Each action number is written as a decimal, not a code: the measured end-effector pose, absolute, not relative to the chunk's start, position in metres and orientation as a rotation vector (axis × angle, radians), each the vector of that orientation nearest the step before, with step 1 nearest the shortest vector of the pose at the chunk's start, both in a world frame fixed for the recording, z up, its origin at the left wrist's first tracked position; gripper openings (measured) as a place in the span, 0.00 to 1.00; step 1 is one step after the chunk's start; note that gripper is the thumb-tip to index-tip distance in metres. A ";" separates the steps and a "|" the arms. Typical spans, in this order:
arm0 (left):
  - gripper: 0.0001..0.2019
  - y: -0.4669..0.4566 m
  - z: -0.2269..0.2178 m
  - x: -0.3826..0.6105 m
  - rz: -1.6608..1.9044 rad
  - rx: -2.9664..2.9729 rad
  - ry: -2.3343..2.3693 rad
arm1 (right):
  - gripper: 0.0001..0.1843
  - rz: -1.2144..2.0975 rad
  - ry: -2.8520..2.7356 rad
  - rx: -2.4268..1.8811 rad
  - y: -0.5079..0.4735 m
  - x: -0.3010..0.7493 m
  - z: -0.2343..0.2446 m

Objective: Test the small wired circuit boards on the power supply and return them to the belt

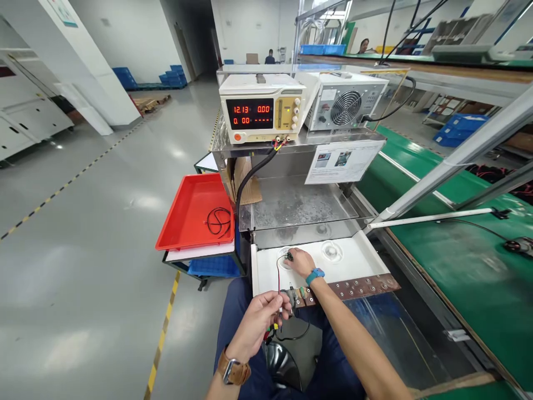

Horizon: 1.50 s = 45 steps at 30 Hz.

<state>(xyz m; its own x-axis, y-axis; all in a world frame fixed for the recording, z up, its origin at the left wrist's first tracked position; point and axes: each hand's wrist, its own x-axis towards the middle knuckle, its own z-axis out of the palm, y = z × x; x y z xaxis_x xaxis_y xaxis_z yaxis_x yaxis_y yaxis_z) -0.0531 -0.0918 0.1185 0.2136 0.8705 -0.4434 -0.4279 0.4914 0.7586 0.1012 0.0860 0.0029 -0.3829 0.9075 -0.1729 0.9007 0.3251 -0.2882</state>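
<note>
Right hand [300, 263]: fingers [292, 258] pinched on a small black part [288, 256], pressing it into the left round recess [285, 259] of the white fixture [266, 275]. The recess probably located the part, with the hand only steadying it. The right recess [332, 251] sat unfilled.

A thin red wire [278, 276] ran from the part toward the near side, to the left hand [258, 322]. The left fingers [272, 310] were clenched round the clip leads [272, 330], with red and yellow clips bunched at the fingertips. They were held just off the fixture's near edge, probably so the short wire stayed slack.

A brown drilled strip [358, 287] lay along that near edge, with clips on its left end, touching the fixture. It looked like a contact bar.

Farther out, the steel counter [300, 205] carried the fixture. On its upper shelf sat the power supply [260, 108], reading 12.13 and 0.00, which suggests it was live with no load drawn. A thick black cable [250, 178] dropped from its terminals toward the hands. A fan-faced unit [345, 103] stood just right of the supply, with an instruction sheet [343, 161] hung below it at eye line.

On the left was a red tray [187, 222] holding a coiled black wire [219, 221], within arm's reach. On the right was a green conveyor [478, 278].
</note>
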 end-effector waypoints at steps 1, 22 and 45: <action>0.19 -0.087 0.116 -0.051 0.969 0.535 0.988 | 0.16 0.511 -2.549 -1.742 0.086 0.101 0.002; 0.22 -0.026 0.071 -0.010 0.986 0.842 1.221 | 0.27 0.638 -2.495 -1.845 0.093 0.103 0.001; 0.08 -0.004 0.009 -0.001 0.816 1.327 1.496 | 0.27 0.613 -2.463 -1.820 0.095 0.106 -0.001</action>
<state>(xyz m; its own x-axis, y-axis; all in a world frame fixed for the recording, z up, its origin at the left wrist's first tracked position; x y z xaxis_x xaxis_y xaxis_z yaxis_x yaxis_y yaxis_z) -0.0008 -0.0042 0.0089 0.0320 0.9761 -0.2148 0.3478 0.1906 0.9180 0.1057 0.0946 -0.0005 -0.3209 0.9226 -0.2140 0.9153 0.2440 -0.3205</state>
